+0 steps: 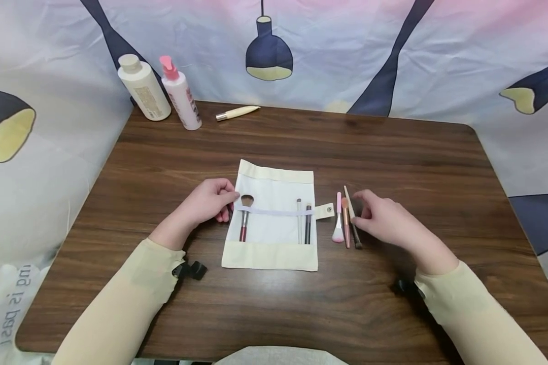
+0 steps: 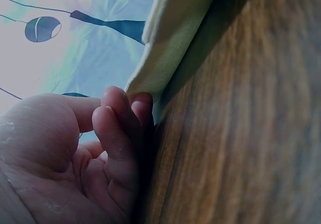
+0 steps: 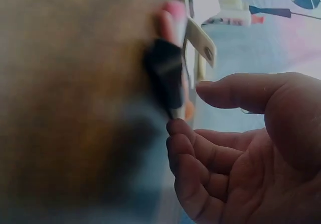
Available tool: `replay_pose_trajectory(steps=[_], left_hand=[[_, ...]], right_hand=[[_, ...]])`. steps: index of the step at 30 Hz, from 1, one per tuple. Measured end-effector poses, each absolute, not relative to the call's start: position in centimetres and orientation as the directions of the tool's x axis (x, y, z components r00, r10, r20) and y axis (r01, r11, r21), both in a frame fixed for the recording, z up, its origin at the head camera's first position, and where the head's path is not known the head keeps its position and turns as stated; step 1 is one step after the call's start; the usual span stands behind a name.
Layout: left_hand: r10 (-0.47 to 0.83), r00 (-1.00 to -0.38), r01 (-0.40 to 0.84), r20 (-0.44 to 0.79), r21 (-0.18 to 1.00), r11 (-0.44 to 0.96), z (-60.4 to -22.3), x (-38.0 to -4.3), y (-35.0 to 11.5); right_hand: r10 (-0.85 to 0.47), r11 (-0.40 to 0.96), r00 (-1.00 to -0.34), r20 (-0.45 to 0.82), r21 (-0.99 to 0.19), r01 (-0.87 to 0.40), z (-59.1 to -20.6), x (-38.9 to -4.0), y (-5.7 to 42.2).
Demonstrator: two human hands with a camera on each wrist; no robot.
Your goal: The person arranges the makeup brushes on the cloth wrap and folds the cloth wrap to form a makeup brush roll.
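Note:
A cream-and-white makeup brush roll (image 1: 274, 256) lies unfolded on the table. My left hand (image 1: 212, 200) pinches its left edge; in the left wrist view the fingertips (image 2: 116, 101) meet at the fabric edge. An elastic band crosses a fluffy red-handled brush (image 1: 244, 223), a slim white brush (image 1: 299, 223) and a dark-handled brush (image 1: 308, 225). Right of the snap tab lie a pink brush (image 1: 339, 213), a rose-gold brush (image 1: 345, 223) and a tan brush with dark bristles (image 1: 352, 215). My right hand (image 1: 383, 218) is at the tan brush, thumb and fingers apart, fingertips right beside it.
At the back left stand a white bottle (image 1: 146, 91) and a pink-capped pump bottle (image 1: 182, 99). A cream pen-like tube (image 1: 238, 112) lies near the table's back edge. A patterned cloth (image 1: 329, 50) hangs behind the wooden table (image 1: 415, 162).

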State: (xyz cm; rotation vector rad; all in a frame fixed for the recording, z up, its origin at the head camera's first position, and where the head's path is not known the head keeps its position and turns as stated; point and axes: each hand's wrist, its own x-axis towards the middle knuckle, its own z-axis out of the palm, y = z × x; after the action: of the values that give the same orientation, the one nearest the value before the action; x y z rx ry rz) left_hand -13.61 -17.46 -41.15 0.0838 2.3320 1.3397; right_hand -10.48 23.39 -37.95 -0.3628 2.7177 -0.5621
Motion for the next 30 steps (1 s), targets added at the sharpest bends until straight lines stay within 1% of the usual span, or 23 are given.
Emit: replay_pose_trajectory(steps=[4, 8, 14, 18, 21, 24, 30], left_hand=[[0.266, -0.9, -0.165, -0.346, 0.834, 0.527, -41.3, -13.7, -17.5], [0.267, -0.897, -0.167, -0.352, 0.83, 0.532, -41.4, -13.8, -17.5], [0.266, -0.9, -0.165, -0.345, 0.835, 0.525, -41.2, -13.8, -17.3], [0.271, -0.901, -0.162, -0.339, 0.842, 0.514, -41.2, -13.7, -17.3], [0.274, -0.902, -0.153, -0.334, 0.84, 0.521, -41.1, -13.7, -17.3], [0.274, -0.904, -0.141, -0.328, 0.835, 0.533, -41.2, -13.7, -17.3], [0.275, -0.903, -0.144, -0.331, 0.836, 0.53, -41.4, -13.9, -17.4]], right_hand=[[-0.298, 0.9, -0.921, -0.252, -0.397, -0.182, -38.7, -9.3, 23.4], [-0.26, 0.919, -0.93, -0.259, -0.361, -0.156, -39.1, -8.7, 23.1], [-0.172, 0.962, -0.935, -0.309, -0.258, -0.092, -38.8, -8.9, 23.7], [-0.168, 0.969, -0.925, -0.341, -0.229, -0.091, -38.6, -9.2, 24.7], [-0.189, 0.962, -0.921, -0.341, -0.253, -0.104, -38.7, -9.5, 25.4], [-0.2, 0.948, -0.926, -0.32, -0.303, -0.1, -38.7, -9.8, 25.8], [-0.191, 0.856, -0.943, -0.271, -0.517, -0.025, -38.0, -10.6, 26.4]])
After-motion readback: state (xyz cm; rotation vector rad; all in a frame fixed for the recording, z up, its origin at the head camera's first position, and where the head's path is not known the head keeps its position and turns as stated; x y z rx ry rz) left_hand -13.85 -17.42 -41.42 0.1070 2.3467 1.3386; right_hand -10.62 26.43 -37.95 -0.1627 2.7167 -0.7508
